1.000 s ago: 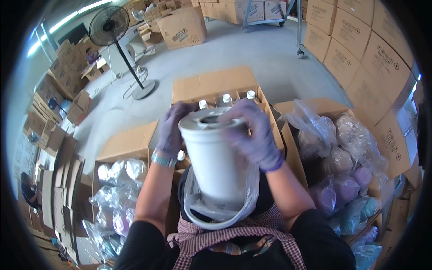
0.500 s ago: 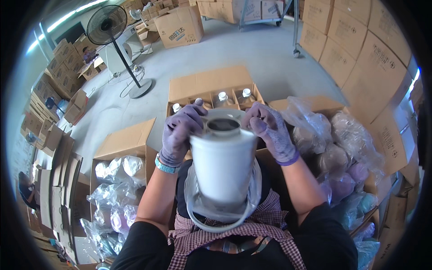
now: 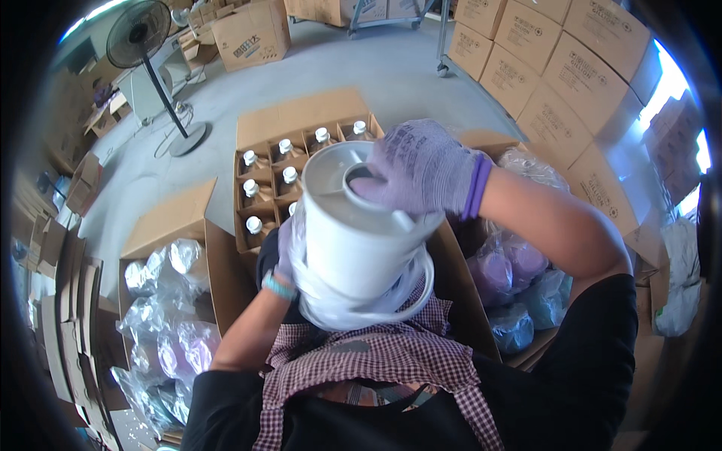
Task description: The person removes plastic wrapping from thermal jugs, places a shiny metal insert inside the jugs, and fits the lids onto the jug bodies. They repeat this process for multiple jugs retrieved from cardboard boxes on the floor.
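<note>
A white plastic bucket (image 3: pixel 350 252) with a curved handle stands tilted before my chest. Its top is recessed, with a round opening on the right. My right hand (image 3: pixel 425 169), in a light purple knit glove, is closed over the rim of that opening, fingertips inside it. At the bucket's left side my gloved left hand (image 3: pixel 287 252) holds it; most of those fingers are hidden behind the wall. A crumpled clear plastic bag (image 3: pixel 338 308) is bunched around the lower part. Beyond the bucket, a divided carton (image 3: pixel 293 111) holds several bottles (image 3: pixel 289 174) with white caps.
An open carton (image 3: pixel 169 222) on the left and another carton (image 3: pixel 466 289) on the right hold plastic-wrapped items in purple, teal and clear. Stacked boxes (image 3: pixel 553 79) line the far right. A standing fan (image 3: pixel 139 34) is at the back left. Flattened cardboard (image 3: pixel 75 323) leans at far left.
My right hand has moved from the bucket's upper rim onto its round opening. My left hand has dropped to the bucket's side. The view has shifted, showing more bottles.
</note>
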Tool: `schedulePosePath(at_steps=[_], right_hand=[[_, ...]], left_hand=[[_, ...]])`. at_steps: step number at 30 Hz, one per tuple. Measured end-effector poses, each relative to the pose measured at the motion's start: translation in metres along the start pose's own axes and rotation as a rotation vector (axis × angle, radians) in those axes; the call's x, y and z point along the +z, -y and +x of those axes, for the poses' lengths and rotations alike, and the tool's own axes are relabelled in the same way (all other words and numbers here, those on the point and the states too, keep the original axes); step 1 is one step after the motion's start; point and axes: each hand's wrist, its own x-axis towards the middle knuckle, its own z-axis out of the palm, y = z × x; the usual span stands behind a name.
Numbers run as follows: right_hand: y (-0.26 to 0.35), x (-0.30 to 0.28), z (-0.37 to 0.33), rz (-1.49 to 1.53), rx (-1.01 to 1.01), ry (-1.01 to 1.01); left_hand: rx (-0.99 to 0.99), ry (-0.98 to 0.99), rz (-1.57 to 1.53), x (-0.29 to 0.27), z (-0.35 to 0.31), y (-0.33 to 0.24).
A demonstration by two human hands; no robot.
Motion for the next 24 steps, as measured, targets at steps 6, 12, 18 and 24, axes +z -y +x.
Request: schedulePosePath(at_steps=[6, 12, 18, 24], right_hand=[[-0.055, 0.04, 0.025, 0.355, 0.027, -0.079], [-0.095, 0.09, 0.041, 1.231, -0.188, -0.113], [-0.068, 0.119, 0.013, 1.995, -0.377, -0.151], [-0.056, 0.125, 0.029, 2.131, -0.97, 0.025]], left_hand=[[0.063, -0.102, 0.347, 0.035, -0.099, -0.092], [0.135, 0.432, 0.724, 0.072, -0.116, -0.096], [0.081, 0.913, 0.57, 0.118, -0.097, -0.065], [-0.013, 0.96, 0.146, 0.174, -0.1, -0.013]])
